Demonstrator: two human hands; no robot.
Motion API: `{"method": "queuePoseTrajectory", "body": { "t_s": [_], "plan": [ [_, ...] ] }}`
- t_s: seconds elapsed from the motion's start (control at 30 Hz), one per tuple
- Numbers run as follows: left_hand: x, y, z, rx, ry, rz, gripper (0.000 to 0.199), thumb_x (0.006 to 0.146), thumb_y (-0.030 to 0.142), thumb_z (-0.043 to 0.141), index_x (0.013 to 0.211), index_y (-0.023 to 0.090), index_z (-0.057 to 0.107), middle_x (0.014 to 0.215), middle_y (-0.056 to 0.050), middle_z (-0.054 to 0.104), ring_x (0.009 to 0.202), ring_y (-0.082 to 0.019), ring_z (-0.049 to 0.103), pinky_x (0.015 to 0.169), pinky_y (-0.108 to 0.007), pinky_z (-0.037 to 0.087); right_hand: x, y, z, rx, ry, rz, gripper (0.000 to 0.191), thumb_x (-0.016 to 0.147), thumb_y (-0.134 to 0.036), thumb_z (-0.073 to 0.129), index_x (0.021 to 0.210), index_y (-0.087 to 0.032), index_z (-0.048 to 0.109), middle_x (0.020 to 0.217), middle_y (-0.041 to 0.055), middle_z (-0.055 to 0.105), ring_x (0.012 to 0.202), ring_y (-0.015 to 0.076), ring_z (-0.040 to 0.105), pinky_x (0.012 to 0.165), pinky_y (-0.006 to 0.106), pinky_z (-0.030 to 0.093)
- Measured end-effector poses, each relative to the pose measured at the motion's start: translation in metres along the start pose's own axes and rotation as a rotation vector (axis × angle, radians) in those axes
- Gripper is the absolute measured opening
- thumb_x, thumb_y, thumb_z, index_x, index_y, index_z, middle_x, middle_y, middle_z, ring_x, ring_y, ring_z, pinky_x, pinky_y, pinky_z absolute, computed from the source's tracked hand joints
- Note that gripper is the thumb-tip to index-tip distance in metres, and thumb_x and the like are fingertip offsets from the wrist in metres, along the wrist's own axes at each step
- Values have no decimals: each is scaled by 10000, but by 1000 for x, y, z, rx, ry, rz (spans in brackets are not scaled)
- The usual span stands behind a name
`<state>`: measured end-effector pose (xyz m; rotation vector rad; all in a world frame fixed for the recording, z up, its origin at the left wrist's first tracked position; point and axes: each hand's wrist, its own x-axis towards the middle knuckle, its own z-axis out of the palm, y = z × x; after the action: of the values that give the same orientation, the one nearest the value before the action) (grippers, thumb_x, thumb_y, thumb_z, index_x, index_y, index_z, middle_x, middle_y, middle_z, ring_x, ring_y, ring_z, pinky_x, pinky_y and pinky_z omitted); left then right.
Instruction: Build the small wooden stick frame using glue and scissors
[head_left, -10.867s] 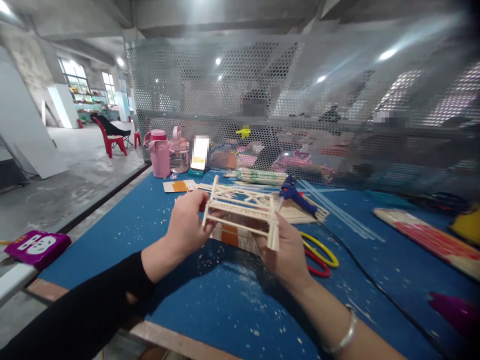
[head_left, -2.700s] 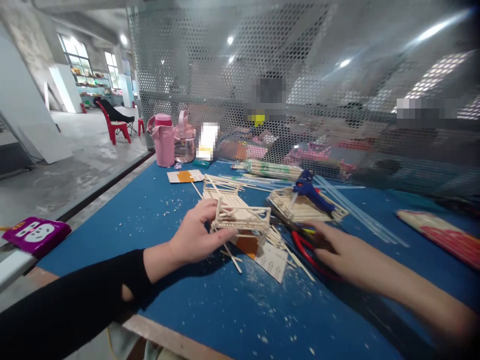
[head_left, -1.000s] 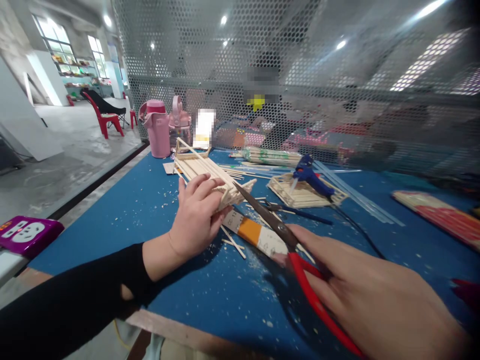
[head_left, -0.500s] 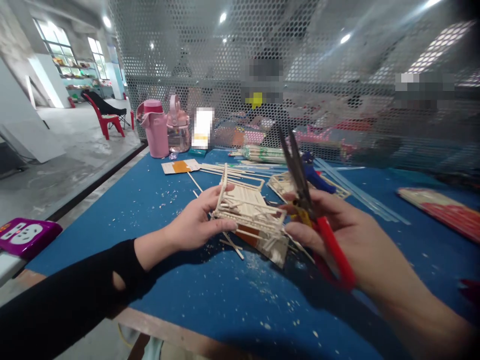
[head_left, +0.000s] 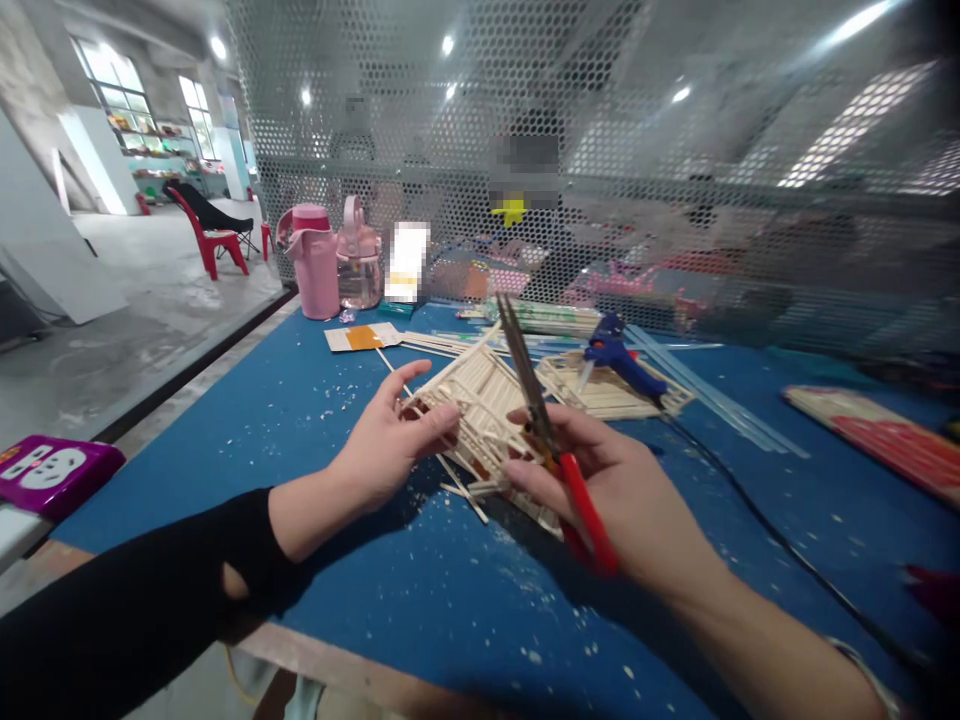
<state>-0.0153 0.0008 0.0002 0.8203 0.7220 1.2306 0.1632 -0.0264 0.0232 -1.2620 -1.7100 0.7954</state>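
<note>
A small model built of pale wooden sticks [head_left: 474, 385] is tilted above the table, its slatted side turned up. My left hand [head_left: 367, 455] grips its left end, thumb on the near side and forefinger raised at the far side. In my right hand [head_left: 622, 480] are red-handled scissors [head_left: 587, 515], blades pointing up and away. The fingertips of that hand also reach the model's right edge. Under the model lie loose sticks [head_left: 472, 502] and a piece of card, partly hidden.
Behind my right hand, a blue glue gun [head_left: 626, 365] rests on another stick panel [head_left: 592, 400], its cable running right. Clear glue sticks [head_left: 720, 400] lie beyond. Pink jug [head_left: 316, 265], bottle [head_left: 358, 265] and a phone [head_left: 406, 262] stand at the back before a perforated metal screen [head_left: 420, 130].
The model has turned and tipped in my hands. My right hand has moved left with the scissors, uncovering the glue gun and its cable. My left forefinger has lifted.
</note>
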Motion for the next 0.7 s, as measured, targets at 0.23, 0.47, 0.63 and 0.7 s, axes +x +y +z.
{"method": "queuePoseTrajectory", "body": {
  "t_s": [0.23, 0.47, 0.63, 0.7],
  "plan": [
    [4, 8, -5, 38, -40, 30, 402, 668, 137, 782, 1041, 178, 639, 827, -2, 644, 669, -87, 582, 641, -245, 505, 0, 11, -53, -225, -158, -118, 591, 634, -599, 718, 1070, -206, 650, 913, 89, 726, 738, 235, 698, 599, 347, 596],
    [11, 6, -12, 98, -60, 104, 384, 679, 184, 779, 1050, 181, 680, 788, -7, 650, 652, -100, 586, 618, -248, 494, -7, 18, -72, -499, -162, -182, 543, 639, -610, 710, 1030, -233, 732, 957, 92, 751, 818, 294, 720, 691, 394, 612],
    [10, 5, -12, 80, -67, 99, 407, 674, 168, 779, 1067, 186, 678, 775, 4, 641, 660, -99, 586, 629, -249, 504, -8, 14, -55, -538, -78, -246, 629, 597, -745, 665, 964, -243, 758, 914, 83, 757, 784, 295, 716, 695, 415, 607],
    [11, 5, -12, 75, -66, 98, 404, 675, 172, 781, 1065, 187, 679, 798, -3, 650, 671, -100, 589, 619, -241, 500, -8, 13, -50, -540, -43, -270, 659, 605, -798, 607, 938, -251, 763, 861, 68, 759, 722, 272, 710, 656, 392, 600]
  ]
}}
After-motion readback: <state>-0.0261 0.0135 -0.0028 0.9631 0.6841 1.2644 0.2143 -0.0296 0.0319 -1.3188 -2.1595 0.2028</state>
